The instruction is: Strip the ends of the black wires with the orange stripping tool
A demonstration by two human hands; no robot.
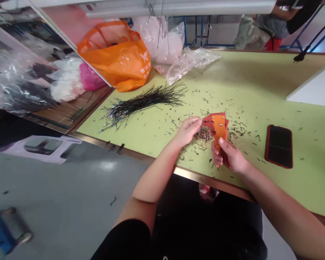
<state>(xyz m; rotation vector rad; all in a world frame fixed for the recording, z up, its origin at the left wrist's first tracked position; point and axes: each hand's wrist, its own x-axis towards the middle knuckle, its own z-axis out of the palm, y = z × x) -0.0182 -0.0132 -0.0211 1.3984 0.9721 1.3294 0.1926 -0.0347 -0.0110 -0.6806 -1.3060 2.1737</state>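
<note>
My right hand [229, 153] is wrapped round the handles of an orange and red wire stripper [219, 124], held above the green table. My left hand [190, 130] is pinched at the tool's jaws, on the left side. A thin dark wire seems to run from those fingertips into the jaws, though most of it is hidden. Under the tool lies a heap of short black offcuts [206, 135], with more scattered around. A long bundle of black wires [148, 99] with bluish ends rests farther back to the left.
A phone [278, 146] in a red case lies at the right. At the back left stand an orange bag [119, 57] and clear plastic bags [189, 63]. A white panel [314, 86] juts in from the right. A person [284, 21] sits beyond the table.
</note>
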